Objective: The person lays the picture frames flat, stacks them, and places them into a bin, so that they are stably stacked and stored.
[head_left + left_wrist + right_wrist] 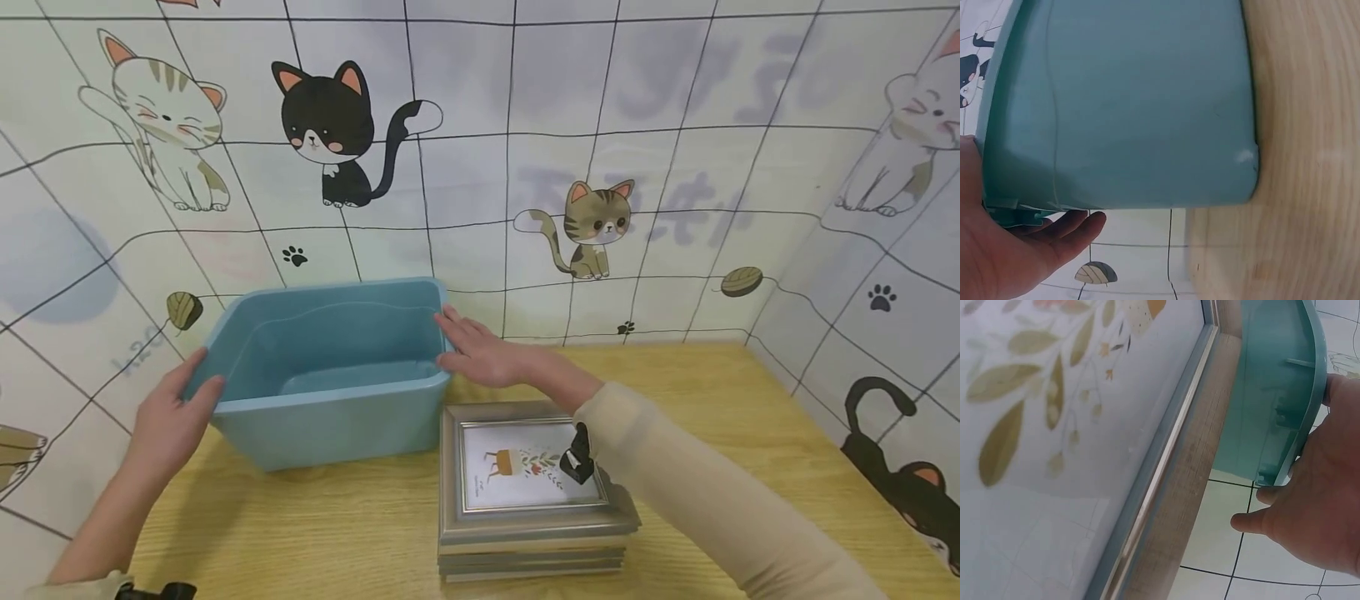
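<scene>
A light blue plastic tub (330, 425) stands against the wall at the back left of the table, its inside bare. My left hand (168, 417) holds its left end, with the thumb by the front corner and the fingers along the side under the rim, as the left wrist view shows. On the opposite end, my right hand (483, 350) rests against the rim with fairly straight fingers. Below my right forearm lies a stack of picture frames (536, 527); the top one shows a printed card with a flower motif.
The wooden table (697, 417) runs on to the right of the frames and in front of the tub (1147, 106). Cat-patterned wall covering (480, 192) rises behind the table and along both sides.
</scene>
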`<state>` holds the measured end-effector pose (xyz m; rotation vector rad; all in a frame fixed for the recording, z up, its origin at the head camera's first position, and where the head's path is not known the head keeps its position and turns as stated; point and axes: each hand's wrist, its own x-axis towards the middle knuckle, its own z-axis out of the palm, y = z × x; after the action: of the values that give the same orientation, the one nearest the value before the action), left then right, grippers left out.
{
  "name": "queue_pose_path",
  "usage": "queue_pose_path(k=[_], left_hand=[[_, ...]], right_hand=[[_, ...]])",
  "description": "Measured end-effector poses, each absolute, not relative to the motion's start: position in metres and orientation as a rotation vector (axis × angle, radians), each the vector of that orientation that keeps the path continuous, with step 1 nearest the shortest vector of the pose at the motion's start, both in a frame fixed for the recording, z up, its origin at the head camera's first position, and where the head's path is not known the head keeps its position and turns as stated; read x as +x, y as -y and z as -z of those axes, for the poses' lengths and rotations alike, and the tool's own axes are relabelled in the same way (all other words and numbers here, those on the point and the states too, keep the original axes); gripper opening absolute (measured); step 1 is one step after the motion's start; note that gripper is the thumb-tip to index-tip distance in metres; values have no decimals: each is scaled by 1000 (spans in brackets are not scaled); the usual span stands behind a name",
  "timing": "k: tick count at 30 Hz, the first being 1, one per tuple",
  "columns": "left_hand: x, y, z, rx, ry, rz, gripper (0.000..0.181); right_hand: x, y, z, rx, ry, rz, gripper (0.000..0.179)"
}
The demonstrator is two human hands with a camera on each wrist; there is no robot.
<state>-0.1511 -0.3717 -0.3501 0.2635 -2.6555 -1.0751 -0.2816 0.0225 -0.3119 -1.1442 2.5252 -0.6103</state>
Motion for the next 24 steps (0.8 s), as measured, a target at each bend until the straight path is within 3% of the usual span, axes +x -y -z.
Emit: queue_pose_path(k=[24], left_hand=[[-177, 330, 352, 252, 2616, 1167, 67]], right_hand=[[-290, -64, 309, -1046, -2511, 692, 76]])
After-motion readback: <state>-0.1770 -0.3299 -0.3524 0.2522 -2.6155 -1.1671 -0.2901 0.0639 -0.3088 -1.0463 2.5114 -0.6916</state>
